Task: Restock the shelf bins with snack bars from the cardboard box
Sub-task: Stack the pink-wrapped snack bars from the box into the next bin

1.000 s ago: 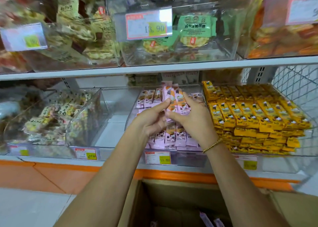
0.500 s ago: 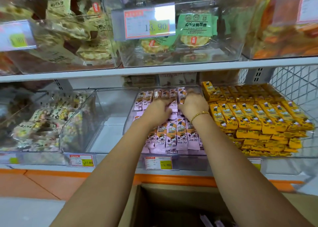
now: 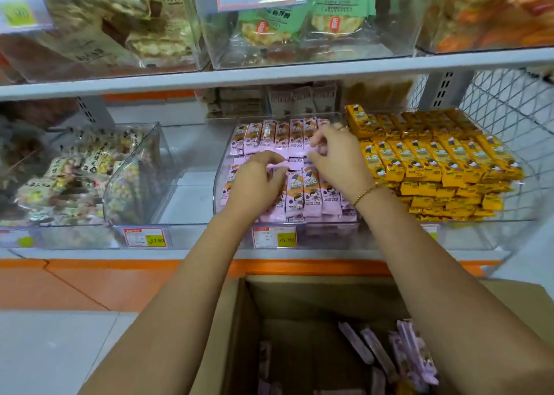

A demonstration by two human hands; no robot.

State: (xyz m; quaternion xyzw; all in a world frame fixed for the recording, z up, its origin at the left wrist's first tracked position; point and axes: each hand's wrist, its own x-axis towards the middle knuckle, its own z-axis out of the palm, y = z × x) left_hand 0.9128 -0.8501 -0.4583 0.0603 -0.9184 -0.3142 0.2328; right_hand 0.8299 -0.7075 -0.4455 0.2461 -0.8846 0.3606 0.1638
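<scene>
Before a white shop shelf (image 3: 269,76), standing over an open cardboard box (image 3: 239,319) and reaching both bare forearms up and forward, side by side, to the lower level. Reaches into a clear plastic bin (image 3: 220,166) packed with pink snack bars (image 3: 311,190), laid face up in a far row and a near row, ends overlapping at the middle. Flanked on the right by stacked yellow snack bars (image 3: 434,160) against a wire mesh side (image 3: 509,109), and on the left by a second clear bin (image 3: 144,166) and a heap of pale wrapped sweets (image 3: 69,169). Has, in the box below, a few loose pink bars (image 3: 413,352) lying against its right wall, well apart from both hands.

Holds the left hand (image 3: 254,181) back up over the left part of the near row, knuckles bent, fingers curled down and close together, thumb and forefinger pinching the pale crimped end of one pink bar just where the two rows meet. Holds the right hand (image 3: 338,157) a little higher and farther in, just beside the left, wrist cocked, thumb and forefinger nipped on the near end of a bar in the far row, other fingers loosely bent above it; cannot tell whether those touch anything.

Wears a thin gold bracelet (image 3: 365,192) on the right wrist. Shows, on the bin's front, a price tag (image 3: 274,237) reading 15.80.
</scene>
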